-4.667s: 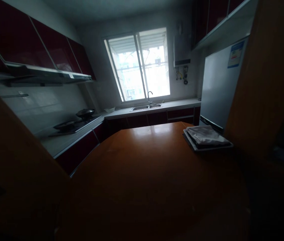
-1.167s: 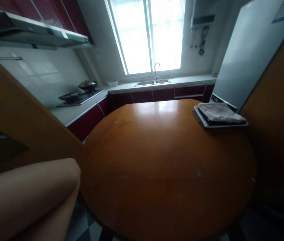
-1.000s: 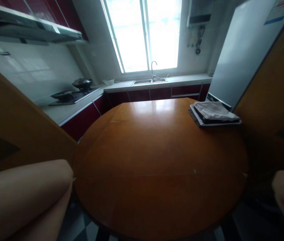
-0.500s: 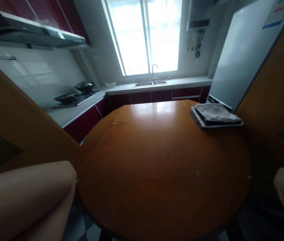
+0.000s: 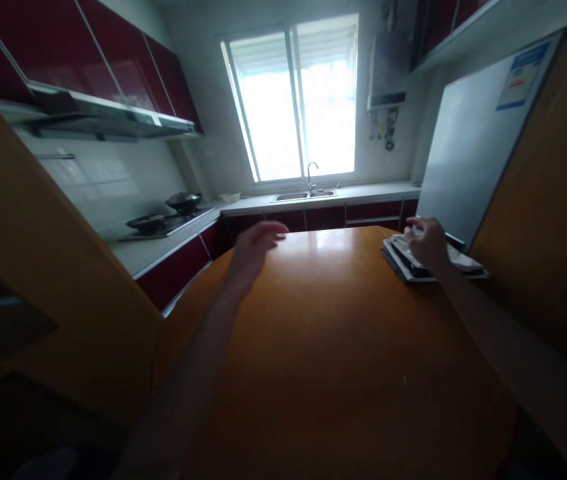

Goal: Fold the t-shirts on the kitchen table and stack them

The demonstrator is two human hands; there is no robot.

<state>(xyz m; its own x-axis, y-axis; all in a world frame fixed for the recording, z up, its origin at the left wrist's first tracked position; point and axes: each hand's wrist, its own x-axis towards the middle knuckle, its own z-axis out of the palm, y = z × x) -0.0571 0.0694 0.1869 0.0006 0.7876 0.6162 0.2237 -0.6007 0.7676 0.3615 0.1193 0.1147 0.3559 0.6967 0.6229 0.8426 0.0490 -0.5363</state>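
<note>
The table below the left hand looks like smooth, shiny wood. The cloth by the right hand looks dull and wrinkly. The tap beyond looks like shiny metal.

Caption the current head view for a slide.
Left hand raised over a wooden table, right hand by folded cloths, with a kitchen window behind.
</note>
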